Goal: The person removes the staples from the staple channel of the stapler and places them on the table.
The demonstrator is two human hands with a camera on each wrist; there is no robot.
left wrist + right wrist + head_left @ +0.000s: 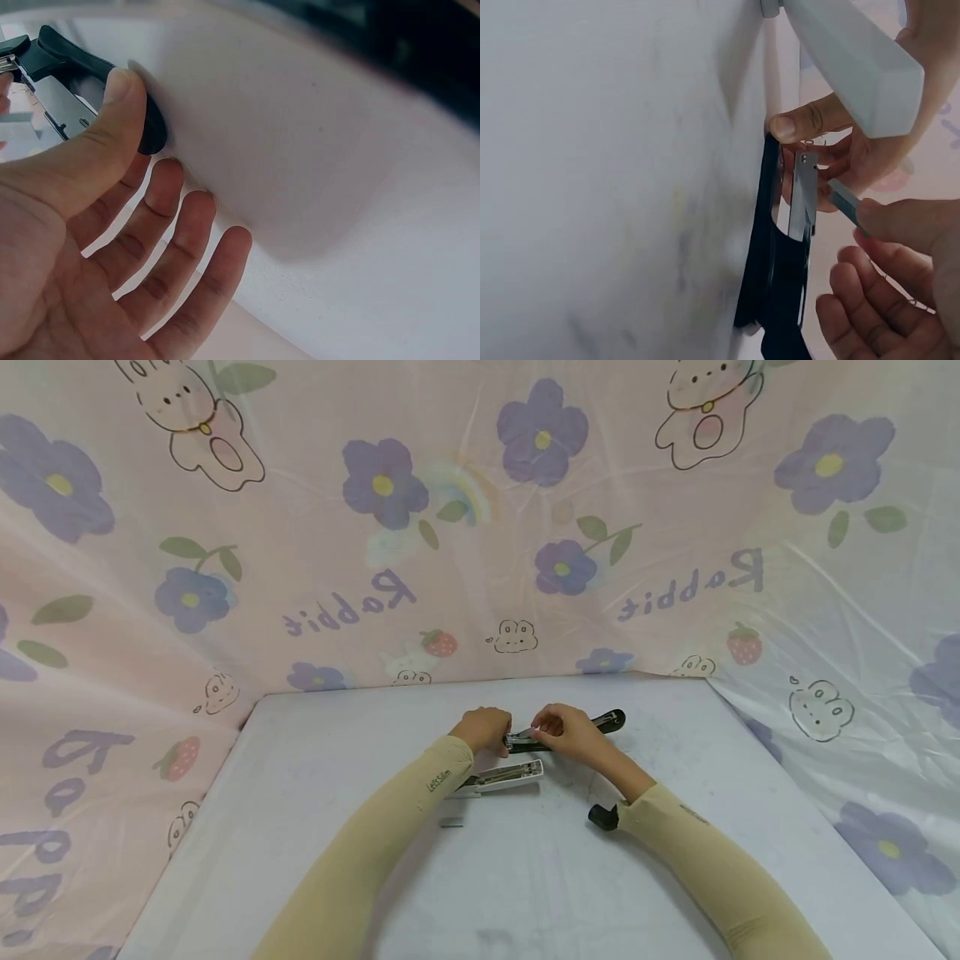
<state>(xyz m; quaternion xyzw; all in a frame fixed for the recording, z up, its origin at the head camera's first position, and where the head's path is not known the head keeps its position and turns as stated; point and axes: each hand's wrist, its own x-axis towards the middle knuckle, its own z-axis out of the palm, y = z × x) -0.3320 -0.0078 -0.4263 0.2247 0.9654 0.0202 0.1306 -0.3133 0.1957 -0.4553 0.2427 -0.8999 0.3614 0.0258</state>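
Note:
A black stapler lies opened out on the table, its metal magazine showing in the right wrist view. My left hand grips the stapler's near-left end, the thumb pressed on the black base in the left wrist view. Between thumb and forefinger, my right hand pinches a short strip of staples, held close beside the magazine. A white stapler, also opened, lies just in front of the left wrist, partly hidden by the sleeve.
Another small strip of staples lies on the white table in front of the white stapler. A small black object sits by the right sleeve, which partly covers it. A patterned curtain hangs behind and at the sides.

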